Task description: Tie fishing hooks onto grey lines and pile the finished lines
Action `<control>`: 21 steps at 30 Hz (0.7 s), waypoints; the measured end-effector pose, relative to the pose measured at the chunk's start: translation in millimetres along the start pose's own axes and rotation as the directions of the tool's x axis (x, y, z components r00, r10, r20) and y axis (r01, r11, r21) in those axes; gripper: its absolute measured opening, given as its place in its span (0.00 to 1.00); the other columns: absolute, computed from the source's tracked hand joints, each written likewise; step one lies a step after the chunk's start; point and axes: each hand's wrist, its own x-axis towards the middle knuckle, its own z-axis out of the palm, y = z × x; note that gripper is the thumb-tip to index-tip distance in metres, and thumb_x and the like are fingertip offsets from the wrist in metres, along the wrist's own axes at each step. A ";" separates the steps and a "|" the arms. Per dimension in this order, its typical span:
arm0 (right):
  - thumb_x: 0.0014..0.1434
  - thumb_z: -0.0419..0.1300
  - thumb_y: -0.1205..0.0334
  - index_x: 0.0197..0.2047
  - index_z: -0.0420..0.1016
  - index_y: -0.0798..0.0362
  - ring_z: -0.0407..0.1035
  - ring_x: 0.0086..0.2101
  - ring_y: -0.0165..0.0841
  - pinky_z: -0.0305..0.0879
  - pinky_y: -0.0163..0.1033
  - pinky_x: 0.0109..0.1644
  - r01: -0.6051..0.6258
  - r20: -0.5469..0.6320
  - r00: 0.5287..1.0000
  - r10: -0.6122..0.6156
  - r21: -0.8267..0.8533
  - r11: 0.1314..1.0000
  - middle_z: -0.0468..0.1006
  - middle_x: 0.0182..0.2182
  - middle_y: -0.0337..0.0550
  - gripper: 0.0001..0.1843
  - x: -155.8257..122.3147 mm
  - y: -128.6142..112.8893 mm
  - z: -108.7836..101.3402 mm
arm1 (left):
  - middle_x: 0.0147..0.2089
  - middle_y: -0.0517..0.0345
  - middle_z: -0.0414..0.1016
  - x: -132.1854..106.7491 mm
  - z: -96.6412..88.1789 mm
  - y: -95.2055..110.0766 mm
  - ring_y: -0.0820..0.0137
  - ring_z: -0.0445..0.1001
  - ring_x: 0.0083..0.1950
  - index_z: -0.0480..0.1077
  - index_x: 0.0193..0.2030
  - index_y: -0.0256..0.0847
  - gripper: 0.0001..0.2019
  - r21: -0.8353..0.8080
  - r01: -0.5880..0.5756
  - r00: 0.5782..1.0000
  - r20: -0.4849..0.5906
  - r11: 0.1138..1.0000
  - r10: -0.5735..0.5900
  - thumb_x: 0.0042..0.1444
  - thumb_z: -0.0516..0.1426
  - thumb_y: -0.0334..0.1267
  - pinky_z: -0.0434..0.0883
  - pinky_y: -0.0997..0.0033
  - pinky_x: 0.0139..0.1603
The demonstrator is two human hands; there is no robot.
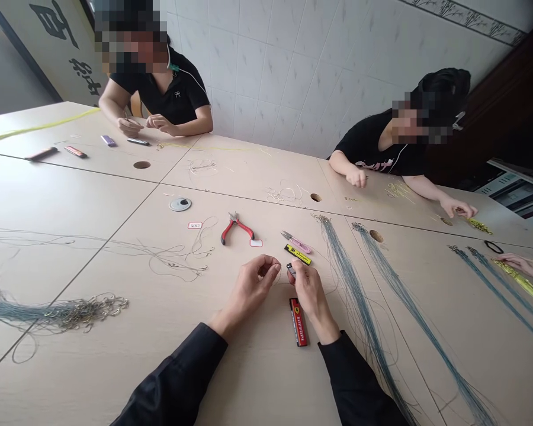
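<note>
My left hand [250, 294] hovers over the pale wooden table [231, 378], thumb and forefinger curled close together. Whether they pinch a fine line cannot be told. My right hand [308, 296] grips a small dark-and-silver object [291, 271], perhaps a lighter tip. Just below my hands lies a red Ferrari-branded lighter [298, 321]. Beyond them are a yellow lighter [298, 254], pink-handled snips [298, 244] and red-handled pliers [236, 229]. Long grey-green fishing lines [359, 302] with hooks run along the table to my right.
A tangled bundle of line with hooks [66, 312] lies at the left. Two co-workers sit across the joined tables, their hands [359, 177] working among small items and fine lines. Another person's hand [524, 266] reaches in at the right edge.
</note>
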 end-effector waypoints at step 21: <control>0.67 0.44 0.39 0.19 0.60 0.51 0.53 0.21 0.29 0.49 0.38 0.28 -0.025 0.048 0.999 0.024 0.029 0.999 0.57 0.16 0.35 0.32 -3.1 -7.9 -2.0 | 0.30 0.61 0.68 0.8 2.1 -8.9 0.74 0.64 0.31 0.70 0.37 0.38 0.14 -0.061 0.023 1.000 0.000 0.998 -0.023 0.65 0.55 0.48 0.63 0.74 0.33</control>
